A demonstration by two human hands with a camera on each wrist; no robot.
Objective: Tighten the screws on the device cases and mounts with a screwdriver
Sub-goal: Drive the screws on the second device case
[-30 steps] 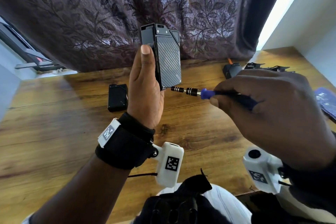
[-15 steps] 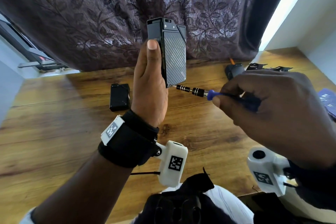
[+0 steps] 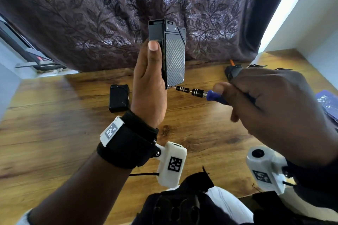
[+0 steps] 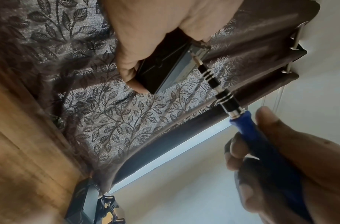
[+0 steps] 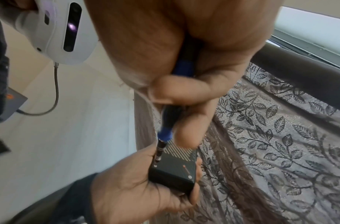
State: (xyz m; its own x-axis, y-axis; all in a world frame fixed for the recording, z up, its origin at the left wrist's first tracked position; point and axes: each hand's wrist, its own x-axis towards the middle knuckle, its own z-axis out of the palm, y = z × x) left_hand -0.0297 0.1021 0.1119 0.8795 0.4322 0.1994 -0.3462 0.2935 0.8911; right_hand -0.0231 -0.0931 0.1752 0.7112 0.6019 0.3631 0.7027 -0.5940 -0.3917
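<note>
The left hand [image 3: 149, 86] grips an upright case [image 3: 174, 55] above the table [image 3: 54, 133]. From its right, the right hand [image 3: 274, 107] pinches a screwdriver [image 3: 197, 93], tip at the case's lower corner.

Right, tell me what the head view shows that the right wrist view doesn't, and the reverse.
Head only: the wooden table, a small black box lying on it, both wrist cameras. Right wrist only: the white headset and its cable. Both: the left hand gripping the black device case upright, the right hand holding the blue-handled screwdriver at a lower corner, the leaf-patterned curtain.
</note>
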